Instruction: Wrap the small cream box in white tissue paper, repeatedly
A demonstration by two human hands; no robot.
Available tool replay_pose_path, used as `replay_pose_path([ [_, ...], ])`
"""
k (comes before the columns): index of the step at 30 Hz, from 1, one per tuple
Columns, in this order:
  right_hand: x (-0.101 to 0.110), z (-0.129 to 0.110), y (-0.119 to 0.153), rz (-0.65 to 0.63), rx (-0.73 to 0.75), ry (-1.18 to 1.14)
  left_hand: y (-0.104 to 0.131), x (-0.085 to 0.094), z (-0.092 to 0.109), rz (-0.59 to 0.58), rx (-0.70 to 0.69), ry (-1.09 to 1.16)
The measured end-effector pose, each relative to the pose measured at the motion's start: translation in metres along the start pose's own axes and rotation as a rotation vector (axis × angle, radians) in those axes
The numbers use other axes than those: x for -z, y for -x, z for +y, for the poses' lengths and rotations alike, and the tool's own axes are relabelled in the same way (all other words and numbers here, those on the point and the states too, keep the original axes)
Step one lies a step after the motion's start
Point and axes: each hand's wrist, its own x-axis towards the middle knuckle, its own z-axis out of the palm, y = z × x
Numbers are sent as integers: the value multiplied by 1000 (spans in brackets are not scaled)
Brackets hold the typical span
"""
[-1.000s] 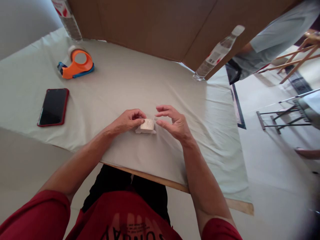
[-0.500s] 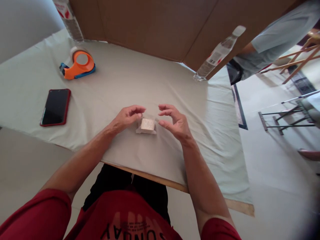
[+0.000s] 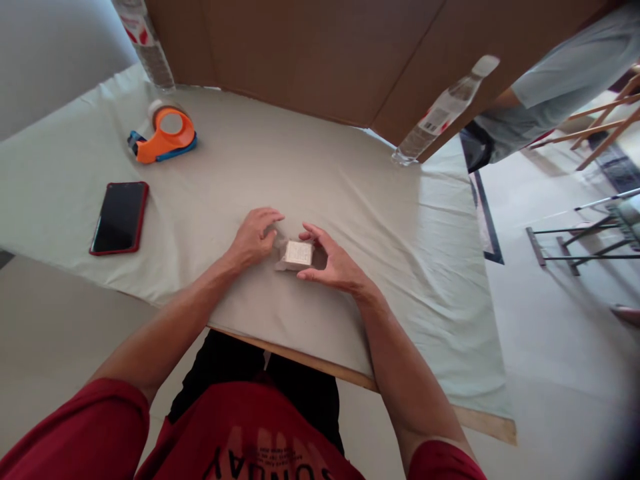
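A small pale box [image 3: 299,253] with faint print on top lies near the table's front, a clear plastic wrapping [image 3: 281,260] loose around its left end. My right hand [image 3: 333,261] curves about the box's right end, thumb at the near side and fingers at the far side. Whether those fingertips touch it I cannot tell. My left hand [image 3: 256,237] rests just left of the wrapping, its thumb and fingers apart and nothing between them.
To the left are a phone [image 3: 120,218] in a red case and an orange tape dispenser [image 3: 167,137]. Water bottles [image 3: 445,112] [image 3: 145,47] stand by a brown cardboard panel [image 3: 310,60]. A person's grey sleeve [image 3: 565,63] shows beyond the right end.
My right hand has moved left and closer, so its thumb and fingers now flank the box. My left hand has drawn slightly away from the box, its fingers spread wider.
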Motion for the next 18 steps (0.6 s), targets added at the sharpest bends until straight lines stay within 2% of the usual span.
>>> replay_pose_path([
  [3,-1,1,-1,-7,6,33,4,-7,1,-109,-63,-294],
  [5,2,4,-2,45,-3,2,6,-10,4,-163,-71,-398],
  [8,10,17,-1,290,-62,56,8,-10,8,-205,-62,-432],
  [10,16,30,6,438,-134,258,11,-8,8,-208,-51,-424],
  [11,19,36,13,457,-169,386,14,-7,7,-206,-47,-422],
  [15,38,51,66,403,-321,733,42,6,1,-181,-29,-464],
  [18,57,49,126,478,-642,842,74,21,-2,-183,14,-553],
])
